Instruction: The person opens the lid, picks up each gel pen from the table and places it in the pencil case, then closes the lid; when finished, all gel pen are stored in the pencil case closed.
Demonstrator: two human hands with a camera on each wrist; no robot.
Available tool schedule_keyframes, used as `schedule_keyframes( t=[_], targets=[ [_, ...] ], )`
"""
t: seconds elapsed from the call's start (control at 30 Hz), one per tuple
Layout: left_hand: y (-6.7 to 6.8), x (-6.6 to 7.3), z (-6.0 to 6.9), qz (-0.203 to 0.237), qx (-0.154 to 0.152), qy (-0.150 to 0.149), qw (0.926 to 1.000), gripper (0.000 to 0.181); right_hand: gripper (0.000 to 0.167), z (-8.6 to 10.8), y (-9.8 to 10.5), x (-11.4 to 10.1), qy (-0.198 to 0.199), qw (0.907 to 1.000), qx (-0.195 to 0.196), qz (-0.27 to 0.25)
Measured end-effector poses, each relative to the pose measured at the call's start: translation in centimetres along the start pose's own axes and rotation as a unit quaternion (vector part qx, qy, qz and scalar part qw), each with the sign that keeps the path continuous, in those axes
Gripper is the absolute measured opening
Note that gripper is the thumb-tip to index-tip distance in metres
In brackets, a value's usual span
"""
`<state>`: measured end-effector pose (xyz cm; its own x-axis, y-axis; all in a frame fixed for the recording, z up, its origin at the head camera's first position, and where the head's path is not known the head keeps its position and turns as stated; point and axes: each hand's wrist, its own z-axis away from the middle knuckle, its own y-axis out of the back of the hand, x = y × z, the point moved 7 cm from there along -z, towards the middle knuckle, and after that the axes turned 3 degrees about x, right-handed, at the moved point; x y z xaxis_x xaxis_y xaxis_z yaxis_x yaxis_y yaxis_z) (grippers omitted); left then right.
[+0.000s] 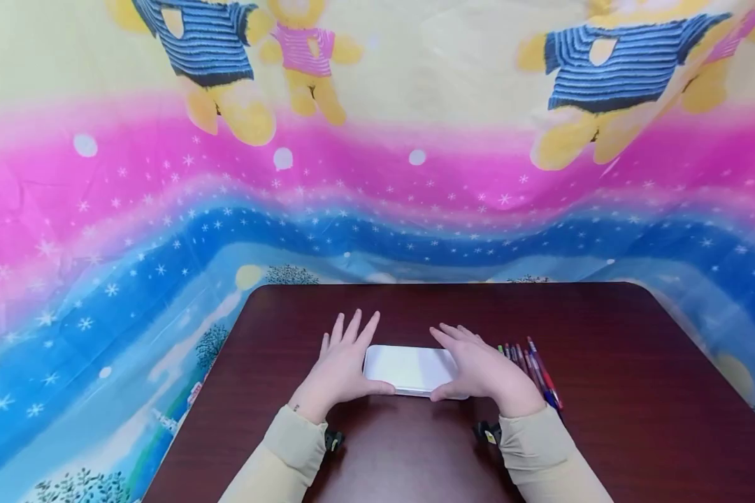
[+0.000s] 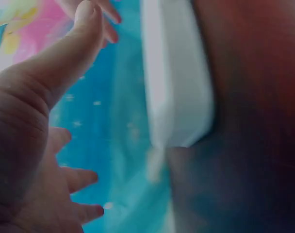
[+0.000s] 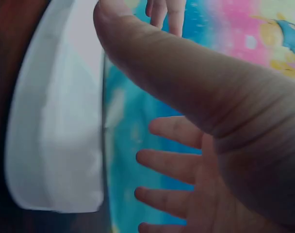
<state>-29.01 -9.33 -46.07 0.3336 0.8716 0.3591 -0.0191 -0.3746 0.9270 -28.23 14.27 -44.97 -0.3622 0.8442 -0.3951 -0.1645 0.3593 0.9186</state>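
Observation:
A white, flat, round-cornered box [image 1: 409,367] lies on the dark table, its long side across my view. At its left end is my left hand [image 1: 342,367], fingers straight and spread, thumb near the front edge. My right hand [image 1: 481,367] is at the right end with its fingers extended and covers that corner. In the left wrist view a gap shows between the thumb [image 2: 72,53] and the white box [image 2: 179,73]. The right wrist view has the thumb tip beside or over the box [image 3: 65,126]; contact cannot be made out.
Several pens [image 1: 546,377] lie in a row just right of my right hand, partly hidden by the wrist. The dark red-brown table [image 1: 635,391] ends at a rounded back edge. A printed cloth [image 1: 377,175] with bears and snowflakes hangs behind and beside it.

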Motion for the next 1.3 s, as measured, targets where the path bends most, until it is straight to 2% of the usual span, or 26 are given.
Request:
schedule_keyframes(
  t=[0.17, 0.3, 0.57, 0.67, 0.9, 1.13, 1.3],
  targets=[
    [-1.5, -0.6, 0.3, 0.012, -0.017, -0.014, 0.9997, 0.14, 0.116, 0.0, -1.8, 0.8, 0.003, 1.0, -0.002, 0.005],
    [-2.1, -1.3, 0.3, 0.005, -0.029, -0.009, 0.9995, 0.136, 0.109, -0.2, -2.9, 1.2, 0.01, 0.9998, 0.001, 0.016],
    [-3.3, -2.6, -0.7, 0.023, -0.06, -0.012, 0.9979, 0.117, 0.102, -0.7, -3.6, 1.7, 0.01, 0.9994, 0.025, 0.022],
    [-3.7, -3.0, -1.0, 0.031, -0.062, -0.015, 0.9975, 0.109, 0.102, -1.0, -3.7, 1.6, 0.015, 0.9991, 0.03, 0.024],
    [-4.2, -3.4, -1.5, 0.055, -0.066, -0.017, 0.9962, 0.105, 0.103, -1.6, -4.0, 1.7, 0.015, 0.9994, 0.027, 0.018],
    [-4.5, -3.8, -1.7, 0.051, -0.062, -0.01, 0.9967, 0.102, 0.097, -2.2, -4.0, 2.1, -0.002, 0.9994, 0.032, -0.011],
    [-4.7, -3.9, -1.7, 0.058, -0.057, -0.003, 0.9967, 0.102, 0.096, -2.4, -4.0, 2.4, 0.001, 0.9992, 0.036, -0.016]
  ],
)
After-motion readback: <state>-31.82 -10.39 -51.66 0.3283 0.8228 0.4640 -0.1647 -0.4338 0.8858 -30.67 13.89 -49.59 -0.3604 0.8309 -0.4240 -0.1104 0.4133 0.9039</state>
